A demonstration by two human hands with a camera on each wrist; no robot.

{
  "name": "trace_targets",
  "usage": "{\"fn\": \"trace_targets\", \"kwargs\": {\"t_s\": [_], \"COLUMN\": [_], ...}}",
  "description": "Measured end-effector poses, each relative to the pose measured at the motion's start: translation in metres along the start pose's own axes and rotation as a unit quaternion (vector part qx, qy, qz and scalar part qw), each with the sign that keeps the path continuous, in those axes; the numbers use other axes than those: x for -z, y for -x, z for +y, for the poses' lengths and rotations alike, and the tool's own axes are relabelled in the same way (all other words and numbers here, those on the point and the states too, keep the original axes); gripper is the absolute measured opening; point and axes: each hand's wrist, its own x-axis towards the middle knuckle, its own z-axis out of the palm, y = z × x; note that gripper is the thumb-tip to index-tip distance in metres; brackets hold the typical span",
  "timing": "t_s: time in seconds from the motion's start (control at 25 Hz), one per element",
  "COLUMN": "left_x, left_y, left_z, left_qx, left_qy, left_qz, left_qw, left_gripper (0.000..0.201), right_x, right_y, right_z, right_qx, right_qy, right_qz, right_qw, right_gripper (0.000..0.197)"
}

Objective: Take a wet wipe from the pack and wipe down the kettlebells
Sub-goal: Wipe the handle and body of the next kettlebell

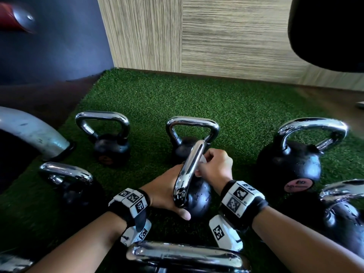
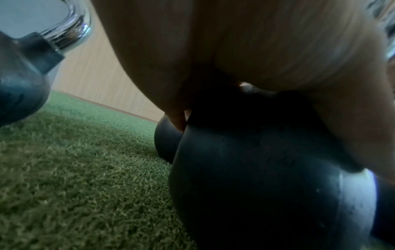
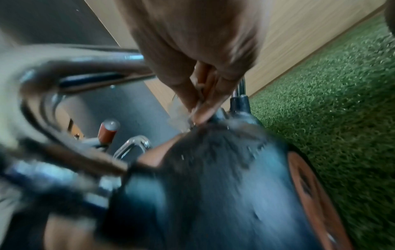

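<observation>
Only overhead: wipe [image 1: 201, 168] behind handle [image 1: 190, 170].

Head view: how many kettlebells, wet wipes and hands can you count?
kettlebells: 7
wet wipe: 1
Hands: 2, left hand and right hand
Total: 10

Seven kettlebells [image 1: 194, 186], one white wipe [image 1: 201, 164], two hands [image 1: 215, 164].

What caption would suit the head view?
Left hand steadies a tilted kettlebell while right hand wipes its handle with a wet wipe.
</observation>
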Motion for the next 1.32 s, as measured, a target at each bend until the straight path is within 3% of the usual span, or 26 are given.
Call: {"fn": "trace_targets", "kwargs": {"t_s": [0.12, 0.2, 0.28, 0.36, 0.4, 0.44, 0.52, 0.64, 0.84, 0.96, 1.04, 1.24, 1.32], "left_x": [0.004, 0.015, 0.036, 0.058, 0.065, 0.070, 0.066, 0.042, 0.045, 0.061, 0.074, 0.082, 0.082], "left_y": [-0.002, -0.005, -0.007, -0.003, -0.002, 0.001, 0.008, 0.012, 0.009, 0.000, -0.005, -0.006, -0.007], "left_z": [-0.005, -0.005, -0.004, 0.010, 0.018, 0.032, 0.066, 0.096, 0.105, 0.105, 0.104, 0.079, 0.071], "left_qx": [-0.011, 0.018, 0.071, 0.115, 0.122, 0.128, 0.131, 0.158, 0.211, 0.204, 0.188, 0.125, 0.113], "left_qy": [-0.059, -0.121, -0.091, 0.005, 0.023, -0.009, -0.148, -0.311, -0.315, -0.392, -0.421, -0.356, -0.327], "left_qz": [-0.036, -0.107, -0.153, -0.079, -0.031, -0.002, -0.047, -0.051, -0.082, -0.101, -0.096, 0.000, 0.007], "left_qw": [0.998, 0.987, 0.981, 0.990, 0.992, 0.992, 0.979, 0.936, 0.922, 0.892, 0.882, 0.926, 0.938], "left_gripper": [0.125, 0.126, 0.098, 0.062, 0.055, 0.061, 0.079, 0.056, 0.047, 0.047, 0.050, 0.057, 0.054], "right_x": [0.024, 0.047, 0.061, 0.066, 0.066, 0.066, 0.067, 0.067, 0.067, 0.076, 0.082, 0.085, 0.082], "right_y": [-0.012, -0.019, -0.023, -0.026, -0.026, -0.026, -0.026, -0.033, -0.040, -0.028, -0.015, 0.021, 0.027], "right_z": [-0.015, -0.025, -0.033, -0.042, -0.047, -0.051, -0.059, -0.058, -0.067, -0.073, -0.072, -0.076, -0.076], "right_qx": [-0.072, -0.037, 0.049, 0.118, 0.147, 0.179, 0.247, 0.330, 0.344, 0.335, 0.297, 0.304, 0.291], "right_qy": [-0.035, -0.021, 0.013, 0.050, 0.084, 0.121, 0.185, 0.263, 0.336, 0.377, 0.425, 0.521, 0.521], "right_qz": [-0.126, -0.159, -0.118, -0.110, -0.121, -0.138, -0.183, -0.237, -0.236, -0.235, -0.222, -0.178, -0.170], "right_qw": [0.989, 0.986, 0.992, 0.986, 0.978, 0.967, 0.933, 0.875, 0.845, 0.831, 0.826, 0.777, 0.784], "right_gripper": [0.025, 0.021, 0.022, 0.022, 0.023, 0.024, 0.026, 0.037, 0.029, 0.014, 0.017, 0.018, 0.009]}}
